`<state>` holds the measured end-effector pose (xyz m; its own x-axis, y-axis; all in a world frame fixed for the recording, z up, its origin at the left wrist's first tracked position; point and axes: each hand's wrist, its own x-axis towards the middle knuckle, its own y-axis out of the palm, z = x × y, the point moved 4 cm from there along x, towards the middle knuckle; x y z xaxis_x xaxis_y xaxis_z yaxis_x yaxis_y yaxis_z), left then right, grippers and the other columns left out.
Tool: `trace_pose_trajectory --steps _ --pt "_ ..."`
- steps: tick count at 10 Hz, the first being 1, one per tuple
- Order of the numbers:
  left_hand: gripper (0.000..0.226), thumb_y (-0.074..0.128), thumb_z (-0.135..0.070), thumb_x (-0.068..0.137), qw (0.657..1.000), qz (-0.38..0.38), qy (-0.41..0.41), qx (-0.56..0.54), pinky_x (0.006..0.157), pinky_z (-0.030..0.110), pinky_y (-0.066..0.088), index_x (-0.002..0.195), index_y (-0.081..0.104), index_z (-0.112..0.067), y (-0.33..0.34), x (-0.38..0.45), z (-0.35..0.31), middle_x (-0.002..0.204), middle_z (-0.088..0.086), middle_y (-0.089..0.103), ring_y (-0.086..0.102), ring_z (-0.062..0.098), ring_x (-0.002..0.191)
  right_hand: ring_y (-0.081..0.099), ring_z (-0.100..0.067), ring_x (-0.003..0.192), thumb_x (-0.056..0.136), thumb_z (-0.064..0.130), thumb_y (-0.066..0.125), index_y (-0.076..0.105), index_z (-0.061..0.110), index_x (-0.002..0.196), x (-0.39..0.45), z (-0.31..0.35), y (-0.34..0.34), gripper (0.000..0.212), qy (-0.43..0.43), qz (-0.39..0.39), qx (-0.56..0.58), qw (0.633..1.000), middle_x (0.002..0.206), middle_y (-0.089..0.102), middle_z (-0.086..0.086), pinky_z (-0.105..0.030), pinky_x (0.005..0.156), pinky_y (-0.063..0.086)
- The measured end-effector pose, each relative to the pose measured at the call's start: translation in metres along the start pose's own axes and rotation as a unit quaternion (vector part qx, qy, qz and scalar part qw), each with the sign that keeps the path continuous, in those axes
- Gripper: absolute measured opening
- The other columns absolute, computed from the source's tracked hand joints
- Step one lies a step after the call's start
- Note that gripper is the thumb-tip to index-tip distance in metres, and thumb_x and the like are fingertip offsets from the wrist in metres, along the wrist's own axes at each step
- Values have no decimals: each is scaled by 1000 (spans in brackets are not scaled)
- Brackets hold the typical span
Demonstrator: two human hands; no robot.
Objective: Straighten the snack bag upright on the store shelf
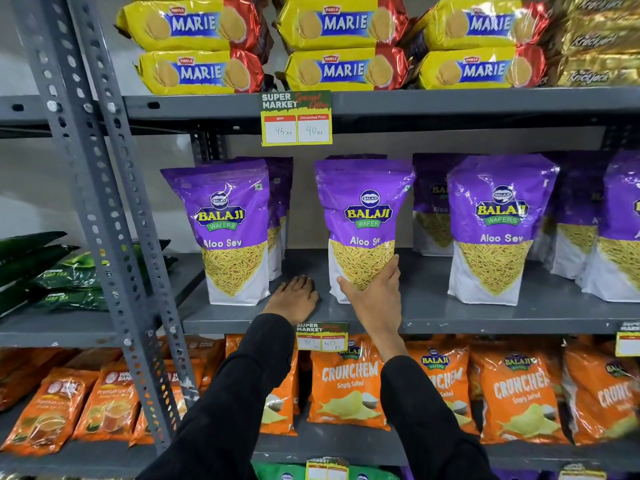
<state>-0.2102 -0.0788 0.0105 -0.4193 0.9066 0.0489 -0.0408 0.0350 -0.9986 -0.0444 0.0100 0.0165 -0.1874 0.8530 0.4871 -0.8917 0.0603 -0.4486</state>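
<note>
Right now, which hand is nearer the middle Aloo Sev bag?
Right. The right hand is on the lower front of the middle Aloo Sev bag; the left hand rests flat on the shelf just left of it.

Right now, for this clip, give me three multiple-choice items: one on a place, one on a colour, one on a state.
1. The left hand rests on:
A. the grey metal shelf
B. an orange bag
C. a price tag

2. The bag under the right hand is mainly:
A. green
B. purple
C. red

3. That purple Aloo Sev snack bag is:
A. lying flat
B. fallen off
C. standing upright

Key: 1 A, palm lies flat on bare shelf beside the bag. 2 B, purple top, white base. 3 C, it stands on its base, fingers against its lower front.
</note>
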Motion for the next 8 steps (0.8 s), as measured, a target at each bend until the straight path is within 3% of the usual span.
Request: trace_pose_trajectory --steps 5,6,7,8 --pt "60 18 -33 111 1000 4 2 -6 131 47 14 166 15 -7 6 -9 -4 175 10 11 9 25 163 48 -34 139 70 85 62 -1 13 161 -6 -13 3 132 3 8 -22 1000 158 36 -12 -54 106 46" --pt "61 20 -34 111 1000 -7 -4 -28 131 46 16 165 17 -7 2 -7 2 174 10 13 11 25 163 43 -36 143 68 85 65 -4 8 162 -10 -5 6 139 2 11 -26 1000 162 27 -16 -51 110 44" --pt "67 29 -36 110 989 -111 -16 -101 132 41 15 167 7 -8 -14 -11 14 176 9 3 8 23 163 35 -30 150 78 75 68 -1 19 163 -15 13 -10 123 -22 -17 68 997 168 15 -6 -46 114 44" --pt "69 29 -35 109 942 -319 21 -100 133 40 8 167 5 -9 -24 -35 -6 176 5 -4 -1 20 164 37 -13 147 91 68 56 21 44 156 -90 -35 -42 78 -72 -96 128 984 162 29 6 -44 111 47"
